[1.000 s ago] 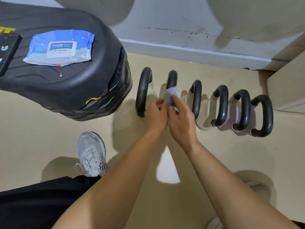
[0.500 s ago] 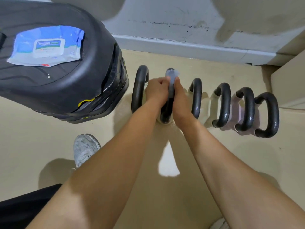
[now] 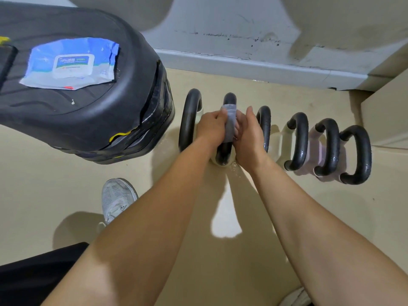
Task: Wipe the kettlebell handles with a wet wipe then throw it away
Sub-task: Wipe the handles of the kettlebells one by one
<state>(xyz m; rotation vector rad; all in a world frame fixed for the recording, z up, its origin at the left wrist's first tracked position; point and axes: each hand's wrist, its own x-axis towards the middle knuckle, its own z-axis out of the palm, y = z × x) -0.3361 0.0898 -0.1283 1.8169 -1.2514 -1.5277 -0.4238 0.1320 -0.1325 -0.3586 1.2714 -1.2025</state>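
Beige floor [image 3: 55, 184], grey wall [image 3: 242, 23], kettlebell handles [image 3: 298, 140] in row

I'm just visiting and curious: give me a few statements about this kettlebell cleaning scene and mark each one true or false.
1. Both hands are on the second handle from the left. True: the left hand and right hand hold the wet wipe around the second handle.
2. Four kettlebell handles stand in the row. False: six do.
3. The wipes packet lies on the floor. False: it lies on the black bench.
4. A white shoe is on the floor. True.
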